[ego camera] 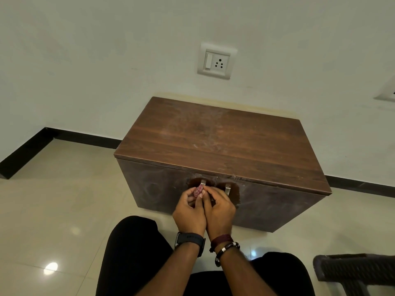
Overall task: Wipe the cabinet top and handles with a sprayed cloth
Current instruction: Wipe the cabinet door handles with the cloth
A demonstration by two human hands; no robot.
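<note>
While both hands were held together low at the cabinet front, a small pink cloth (198, 189) was seen bunched between them. Left hand (189, 210): fingers curled, cloth pinched at the tips. Right hand (220, 209): fingers likewise curled over the cloth from the 3 o'clock side, thumb pressed beside the left hand. Cloth was held against the left handle (203, 182), a short metal pull just left of the door seam; only the handle's upper end was visible above the cloth. Right handle (228, 189) was noted just beside the right hand at its 1 o'clock, uncovered.

Cabinet (267, 208): low, dark brown, two doors, set against a pale wall. Darker wet-looking patches were recorded on the door faces around both handles. Cabinet top (222, 142), wood-grain, was marked with faint pale smears near its middle.

A dark watch (190, 240) was worn on the left wrist, bead and cord bracelets (224, 245) on the right. A wall socket plate (216, 60) was noted at 12 o'clock above the cabinet. A dark chair part (357, 268) was seen at 4 o'clock. Black-clad knees framed the forearms on a glossy tiled floor (64, 210).
</note>
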